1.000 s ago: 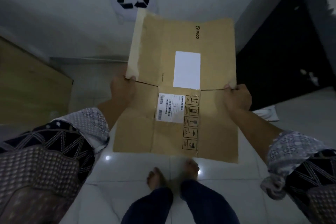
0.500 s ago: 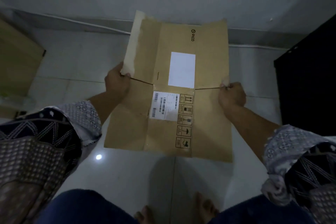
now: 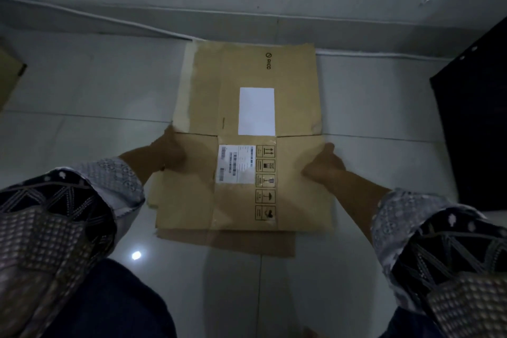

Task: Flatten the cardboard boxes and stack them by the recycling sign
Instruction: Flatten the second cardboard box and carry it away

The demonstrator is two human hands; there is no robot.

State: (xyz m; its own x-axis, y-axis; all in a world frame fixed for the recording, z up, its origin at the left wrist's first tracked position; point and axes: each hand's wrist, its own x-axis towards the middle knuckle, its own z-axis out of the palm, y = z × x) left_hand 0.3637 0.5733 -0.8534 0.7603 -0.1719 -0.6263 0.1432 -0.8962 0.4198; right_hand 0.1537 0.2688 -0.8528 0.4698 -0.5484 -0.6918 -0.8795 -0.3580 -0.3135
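Note:
A flattened brown cardboard box [image 3: 244, 107] with a white label, a barcode sticker and printed handling symbols lies low over the floor, its far edge near the wall's base. Under it, the edge of another flat cardboard sheet [image 3: 227, 245] sticks out toward me. My left hand [image 3: 167, 153] grips the box's left edge at the middle crease. On the other side, my right hand [image 3: 323, 164] holds the right edge, thumb on top. The recycling sign is out of view.
Pale glossy floor tiles [image 3: 82, 96] surround the cardboard. A grey wall with a skirting strip [image 3: 247, 19] runs across the back. A black object [image 3: 477, 123] stands at the right, a wooden piece [image 3: 8, 74] at the far left. My dark trouser leg [image 3: 109, 304] is near.
The box has gone from held upright in front of the wall to lowered almost flat onto the sheet on the floor. My view has tilted down and the recycling sign has left the frame.

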